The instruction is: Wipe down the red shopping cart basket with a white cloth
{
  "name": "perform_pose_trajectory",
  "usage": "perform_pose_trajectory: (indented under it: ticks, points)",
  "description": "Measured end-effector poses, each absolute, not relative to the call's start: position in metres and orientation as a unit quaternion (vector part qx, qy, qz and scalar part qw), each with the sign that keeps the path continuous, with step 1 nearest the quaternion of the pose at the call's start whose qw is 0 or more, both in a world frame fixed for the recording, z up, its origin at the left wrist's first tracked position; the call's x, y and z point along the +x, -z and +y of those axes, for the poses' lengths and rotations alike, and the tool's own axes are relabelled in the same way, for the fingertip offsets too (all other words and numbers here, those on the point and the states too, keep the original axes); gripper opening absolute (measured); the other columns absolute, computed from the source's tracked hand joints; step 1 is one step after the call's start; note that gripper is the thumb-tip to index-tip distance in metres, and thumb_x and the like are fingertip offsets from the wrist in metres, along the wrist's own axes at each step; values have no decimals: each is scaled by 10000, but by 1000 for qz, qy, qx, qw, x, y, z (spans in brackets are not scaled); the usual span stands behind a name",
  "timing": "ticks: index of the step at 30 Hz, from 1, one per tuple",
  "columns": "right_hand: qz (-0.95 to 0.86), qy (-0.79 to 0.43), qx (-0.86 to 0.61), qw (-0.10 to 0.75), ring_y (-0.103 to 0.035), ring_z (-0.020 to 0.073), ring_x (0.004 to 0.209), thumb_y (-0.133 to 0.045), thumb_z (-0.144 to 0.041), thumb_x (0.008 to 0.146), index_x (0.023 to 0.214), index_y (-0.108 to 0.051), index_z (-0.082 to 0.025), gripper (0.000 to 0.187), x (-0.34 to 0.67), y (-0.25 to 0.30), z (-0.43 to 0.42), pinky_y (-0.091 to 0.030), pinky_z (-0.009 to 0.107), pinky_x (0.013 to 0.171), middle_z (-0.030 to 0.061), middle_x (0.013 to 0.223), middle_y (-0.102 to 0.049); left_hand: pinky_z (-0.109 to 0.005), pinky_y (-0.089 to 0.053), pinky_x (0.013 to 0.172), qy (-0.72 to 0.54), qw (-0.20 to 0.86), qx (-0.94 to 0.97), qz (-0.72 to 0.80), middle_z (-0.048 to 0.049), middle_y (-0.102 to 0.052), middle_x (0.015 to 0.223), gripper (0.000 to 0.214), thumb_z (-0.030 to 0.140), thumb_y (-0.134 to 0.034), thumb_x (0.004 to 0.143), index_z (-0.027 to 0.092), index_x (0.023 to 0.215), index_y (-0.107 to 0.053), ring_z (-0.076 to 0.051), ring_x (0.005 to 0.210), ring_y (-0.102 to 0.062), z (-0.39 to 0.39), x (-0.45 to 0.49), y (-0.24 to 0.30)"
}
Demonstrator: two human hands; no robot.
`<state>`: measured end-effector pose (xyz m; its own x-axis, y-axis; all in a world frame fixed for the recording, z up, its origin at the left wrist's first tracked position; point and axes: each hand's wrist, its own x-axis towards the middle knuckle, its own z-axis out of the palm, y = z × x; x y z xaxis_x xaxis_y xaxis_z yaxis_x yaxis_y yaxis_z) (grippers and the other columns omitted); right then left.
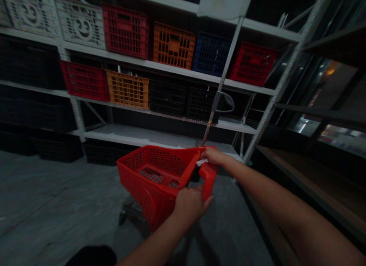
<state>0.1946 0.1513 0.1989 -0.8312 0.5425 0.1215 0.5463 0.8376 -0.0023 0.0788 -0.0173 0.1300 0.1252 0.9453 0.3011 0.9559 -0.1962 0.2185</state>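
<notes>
A red plastic shopping cart (pixel 154 174) stands on the floor in front of me, its basket empty. My left hand (pixel 191 203) is closed around the near end of the cart's red handle (pixel 208 180). My right hand (pixel 213 156) grips the far end of that handle, with a small white slip pinched under its fingers. A grey pole with a loop grip (pixel 221 102) rises behind the cart toward the shelves.
White metal shelving (pixel 160 138) runs along the back, holding red, orange, blue, black and white crates (pixel 173 46). Another rack with a wooden shelf (pixel 309 178) stands close on the right. Grey concrete floor (pixel 57 205) stretches to the left.
</notes>
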Motion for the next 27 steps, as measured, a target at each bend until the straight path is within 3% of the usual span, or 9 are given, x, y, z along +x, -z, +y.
perform_pose_trajectory:
  ticks: [9, 14, 21, 27]
  points:
    - [-958, -10, -257, 129, -561, 156, 827, -484, -130, 790, 969, -659, -211, 263, 219, -186, 146, -394, 269, 781, 40, 870, -671, -336, -444, 661, 186, 17, -757, -626, -94, -659, 733, 518, 593, -302, 775, 171, 814, -598, -228, 706, -620, -22, 63, -129]
    - [-878, -14, -402, 259, -596, 165, 810, -484, -56, 742, 952, -668, -189, 309, 226, -172, 155, -423, 288, 771, 55, 874, -677, -336, -446, 653, 182, 21, -760, -623, -86, -658, 733, 510, 585, -280, 784, 184, 810, -595, -229, 707, -621, -21, 60, -129]
    - [-896, -92, -284, 329, -562, 136, 793, -506, -104, 774, 967, -656, -241, 280, 219, -142, 88, -435, 255, 737, 25, 847, -644, -325, -440, 660, 145, 27, -755, -639, -94, -662, 770, 503, 574, -284, 785, 187, 859, -595, -233, 732, -623, -20, 59, -133]
    - [-786, -65, -433, 436, -538, 173, 896, -455, -47, 761, 963, -658, -202, 326, 237, -134, 110, -428, 329, 832, 72, 940, -626, -314, -431, 639, 135, 48, -756, -639, -105, -661, 746, 520, 573, -249, 800, 181, 824, -590, -233, 722, -626, -19, 63, -138]
